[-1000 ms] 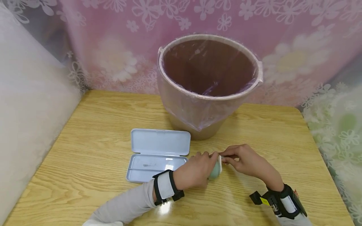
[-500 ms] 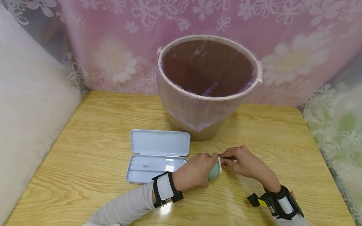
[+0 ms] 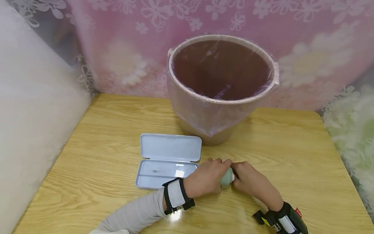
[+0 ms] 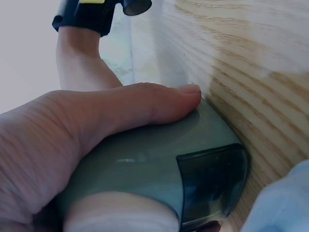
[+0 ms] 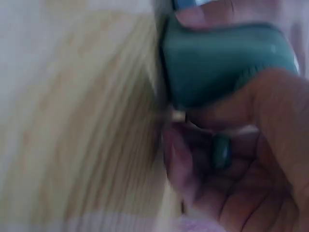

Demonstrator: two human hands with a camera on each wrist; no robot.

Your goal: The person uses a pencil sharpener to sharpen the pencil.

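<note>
A green pencil sharpener (image 3: 226, 179) is gripped from the left by my left hand (image 3: 205, 178), its thumb along the top in the left wrist view. A dark see-through drawer (image 4: 212, 183) and a rounded whitish part (image 4: 120, 212) show on its body (image 4: 135, 154). On the sharpener's right side, my right hand (image 3: 251, 180) has its fingers curled close against it. Inside those fingers, in the blurred right wrist view, is a small dark green knob-like piece (image 5: 221, 151); I cannot tell whether it is a crank knob or a pencil end.
A light blue pencil case (image 3: 170, 148) lies with its lid up, left of the hands, a grey smudge inside. Behind it stands a large bin (image 3: 216, 138) lined with a clear bag (image 3: 210, 113). Floral cloth (image 3: 122, 39) hangs behind the wooden table (image 3: 96, 139).
My right hand has turned and come lower, closer against the sharpener, and less of the white edge shows. My left hand keeps its grip. The whole view has shifted slightly.
</note>
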